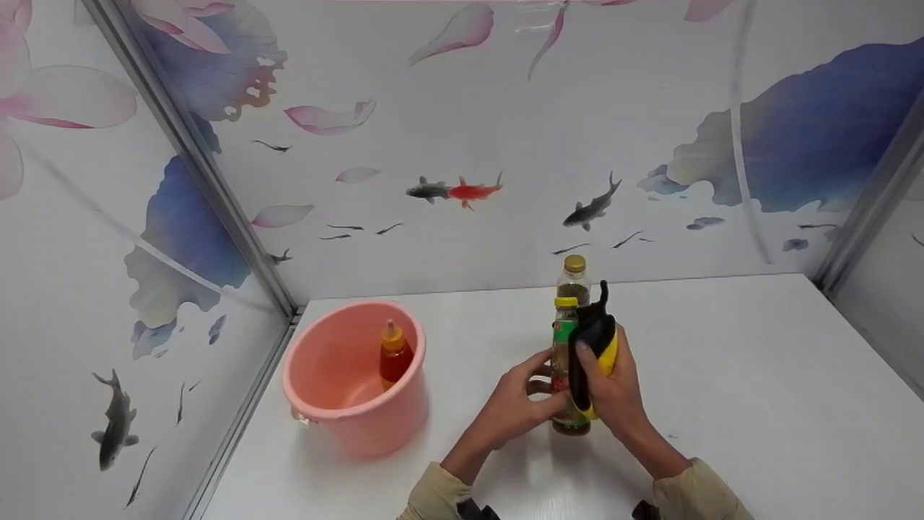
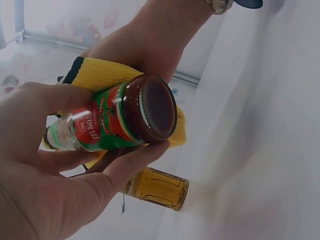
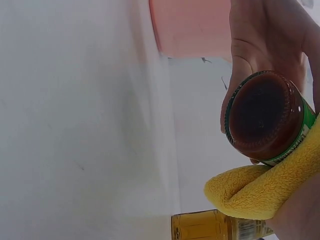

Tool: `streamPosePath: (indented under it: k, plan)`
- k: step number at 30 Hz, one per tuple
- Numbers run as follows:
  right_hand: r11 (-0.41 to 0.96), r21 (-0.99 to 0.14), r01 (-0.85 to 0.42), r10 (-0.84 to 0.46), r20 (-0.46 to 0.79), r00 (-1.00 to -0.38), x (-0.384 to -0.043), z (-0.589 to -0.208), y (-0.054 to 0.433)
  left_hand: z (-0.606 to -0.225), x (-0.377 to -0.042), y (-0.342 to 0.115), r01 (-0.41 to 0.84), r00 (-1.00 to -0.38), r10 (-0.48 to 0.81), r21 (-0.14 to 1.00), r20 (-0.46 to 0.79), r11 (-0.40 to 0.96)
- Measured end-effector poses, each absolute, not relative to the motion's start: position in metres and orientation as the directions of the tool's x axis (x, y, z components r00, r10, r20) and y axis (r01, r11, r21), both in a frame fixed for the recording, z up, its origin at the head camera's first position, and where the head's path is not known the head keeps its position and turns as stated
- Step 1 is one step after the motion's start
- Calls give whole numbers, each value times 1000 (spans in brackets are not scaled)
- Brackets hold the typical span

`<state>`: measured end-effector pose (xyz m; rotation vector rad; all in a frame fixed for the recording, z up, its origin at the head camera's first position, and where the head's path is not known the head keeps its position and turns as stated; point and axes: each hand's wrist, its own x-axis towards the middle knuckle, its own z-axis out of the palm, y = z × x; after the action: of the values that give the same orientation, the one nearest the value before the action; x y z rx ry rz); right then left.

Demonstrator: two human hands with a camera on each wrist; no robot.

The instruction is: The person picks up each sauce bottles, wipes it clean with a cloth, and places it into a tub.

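Note:
My left hand [image 1: 514, 404] grips a glass sauce bottle [image 1: 561, 372] with a yellow cap and a green and red label. In the left wrist view, fingers and thumb lie round the bottle [image 2: 100, 125], whose base shows dark red sauce. My right hand [image 1: 615, 386] holds a folded cloth [image 1: 593, 328], black on one side and yellow on the other, against the bottle's right side. The right wrist view shows the yellow face of the cloth [image 3: 270, 187] beside the bottle's base [image 3: 262, 112], which is raised off the table.
Behind the held bottle, a second glass bottle [image 1: 574, 280] with a gold cap and amber contents stands on the white table [image 1: 758, 390]. To the left is a pink bucket [image 1: 390, 433], with a red squeeze bottle [image 1: 394, 361] with a yellow top inside. Patterned panels [image 1: 447, 245] enclose the table.

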<state>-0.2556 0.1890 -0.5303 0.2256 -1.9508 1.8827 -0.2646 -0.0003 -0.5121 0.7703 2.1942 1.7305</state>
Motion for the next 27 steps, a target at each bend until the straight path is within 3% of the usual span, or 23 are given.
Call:
streamPosePath:
  k: [16,27]
  plan:
    - [58,-921,-384,159,389,-908,-254,-528,183,-504,-263,-5,213,-903,402,971,152,112]
    - [55,-919,-390,134,394,-909,-251,-534,178,-501,-266,-5,265,-919,325,960,223,92]
